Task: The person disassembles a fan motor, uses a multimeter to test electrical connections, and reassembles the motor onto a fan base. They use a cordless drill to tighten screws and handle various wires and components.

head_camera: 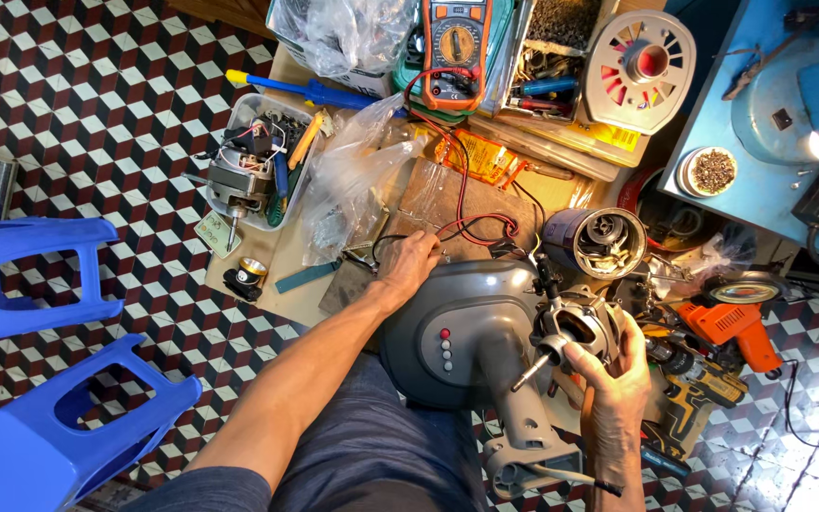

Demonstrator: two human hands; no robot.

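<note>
Two hands at work: right hand [618,379] closed around small motor [575,327], shaft angled down-left; left hand [409,265] resting fingers-down beside grey fan base [457,332], holding nothing.

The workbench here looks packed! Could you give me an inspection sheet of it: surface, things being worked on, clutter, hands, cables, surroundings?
Surface: low board, crowded, little bare area.
Job's things: grey fan base on the lap; small motor with shaft pointing down-left.
Clutter: orange multimeter, tub with another motor, plastic bags, blue screwdriver, round fan grille piece, orange glue gun, yellow drill.
Hands: left hand rests at the red and black leads; right hand grips the small motor.
Cables: red and black leads loop from the multimeter.
Surroundings: checkered tile floor, blue plastic stools, blue bench.
</note>
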